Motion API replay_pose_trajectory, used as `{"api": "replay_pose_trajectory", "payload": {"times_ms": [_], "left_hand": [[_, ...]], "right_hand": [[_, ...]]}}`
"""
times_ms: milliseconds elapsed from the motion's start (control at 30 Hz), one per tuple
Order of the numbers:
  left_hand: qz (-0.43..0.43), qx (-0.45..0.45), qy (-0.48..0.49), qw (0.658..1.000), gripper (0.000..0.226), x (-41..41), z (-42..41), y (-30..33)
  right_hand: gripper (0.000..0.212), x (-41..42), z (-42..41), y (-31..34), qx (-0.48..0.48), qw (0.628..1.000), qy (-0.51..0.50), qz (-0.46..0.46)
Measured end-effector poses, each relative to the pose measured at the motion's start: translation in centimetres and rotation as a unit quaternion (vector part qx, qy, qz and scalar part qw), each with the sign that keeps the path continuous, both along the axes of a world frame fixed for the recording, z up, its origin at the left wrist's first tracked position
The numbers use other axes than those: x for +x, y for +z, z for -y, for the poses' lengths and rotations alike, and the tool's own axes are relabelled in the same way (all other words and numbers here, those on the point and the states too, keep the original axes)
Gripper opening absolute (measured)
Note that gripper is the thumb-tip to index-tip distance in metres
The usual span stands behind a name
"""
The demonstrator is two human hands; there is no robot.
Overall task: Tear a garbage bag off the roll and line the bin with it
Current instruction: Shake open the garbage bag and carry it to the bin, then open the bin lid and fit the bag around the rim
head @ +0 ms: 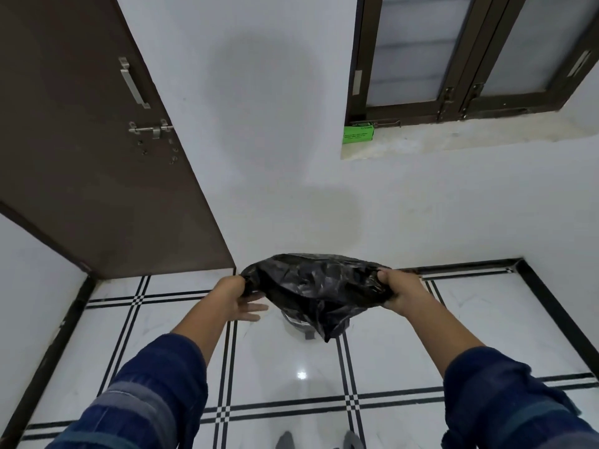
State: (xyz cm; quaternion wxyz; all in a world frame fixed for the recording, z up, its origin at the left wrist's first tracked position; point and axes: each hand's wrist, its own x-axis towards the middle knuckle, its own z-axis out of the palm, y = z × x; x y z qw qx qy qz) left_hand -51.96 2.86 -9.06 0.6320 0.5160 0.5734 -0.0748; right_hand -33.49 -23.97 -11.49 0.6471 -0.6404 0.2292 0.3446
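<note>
Black bag point(316, 288) is gripped at opposite rim edges by left hand point(238, 299) and right hand point(400, 294), stretched open above what is probably the bin point(296, 324), ready for lowering in.

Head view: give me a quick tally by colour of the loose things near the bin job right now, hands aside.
Black: 1, the garbage bag gripped between the left hand and right hand
Green: 1, the box on the window ledge
Grey: 1, the bin, mostly hidden under the bag
Total: 3
</note>
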Motion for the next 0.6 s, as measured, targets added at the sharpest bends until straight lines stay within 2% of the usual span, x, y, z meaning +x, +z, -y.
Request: {"api": "replay_pose_trajectory", "payload": {"times_ms": [33, 67, 100, 133, 200, 233, 267, 300, 367, 400, 433, 500, 533, 600], "left_hand": [[0.042, -0.07, 0.09, 0.993, 0.033, 0.2, -0.1, -0.1], [0.078, -0.109, 0.184, 0.974, 0.033, 0.4, -0.3, -0.4], [0.113, -0.115, 0.229, 0.96, 0.031, 0.9, -0.5, -0.7], [0.155, -0.14, 0.251, 0.945, 0.03, 1.1, -0.6, -0.2], [0.177, -0.166, 0.271, 0.932, 0.032, 1.6, -0.7, -0.3], [0.207, -0.194, 0.265, 0.921, 0.032, 1.7, -0.6, 0.0], [0.238, -0.202, 0.263, 0.913, 0.031, 1.9, -0.4, 0.5], [0.253, -0.2, 0.247, 0.914, 0.03, 2.1, -0.1, 0.8], [0.286, -0.164, 0.158, 0.931, 0.027, 2.2, 0.9, 2.5], [0.292, -0.151, 0.096, 0.94, 0.023, 2.4, 1.3, 2.9], [0.262, -0.134, 0.026, 0.955, 0.021, 2.8, 1.7, 3.1], [0.145, -0.026, -0.079, 0.986, 0.033, 3.6, 2.4, 2.7], [0.107, 0.023, -0.08, 0.991, 0.038, 4.1, 2.6, 2.5], [0.088, 0.08, -0.02, 0.993, 0.036, 4.7, 2.9, 2.2]], "right_hand": [[0.03, 0.2, 0.0, -0.4, 0.04, 0.998, -0.025, -0.028], [0.03, 0.3, 0.3, -0.8, 0.04, 0.998, -0.032, -0.025], [0.025, -0.1, 0.6, -0.4, 0.064, 0.997, -0.028, -0.041], [0.02, 0.1, 0.9, -0.3, 0.036, 0.997, -0.026, -0.067], [0.021, 1.0, 1.6, -1.2, 0.068, 0.99, -0.066, -0.108], [0.019, 0.7, 2.0, -0.4, 0.11, 0.987, -0.078, -0.089], [0.023, 0.7, 2.6, -0.3, 0.139, 0.982, -0.06, -0.11], [0.025, 0.4, 2.7, 0.3, 0.121, 0.987, 0.0, -0.103], [0.02, -0.1, 2.3, 1.0, 0.02, 0.985, 0.17, -0.023], [0.03, 0.0, 2.2, 0.3, -0.072, 0.969, 0.234, 0.042], [0.036, 0.1, 1.9, 0.3, -0.161, 0.939, 0.281, 0.113], [0.041, 0.4, 1.4, 0.5, -0.266, 0.89, 0.311, 0.2], [0.043, 0.5, 1.1, 0.7, -0.278, 0.886, 0.305, 0.211], [0.04, 0.5, 0.7, 1.2, -0.267, 0.889, 0.299, 0.223]]}}
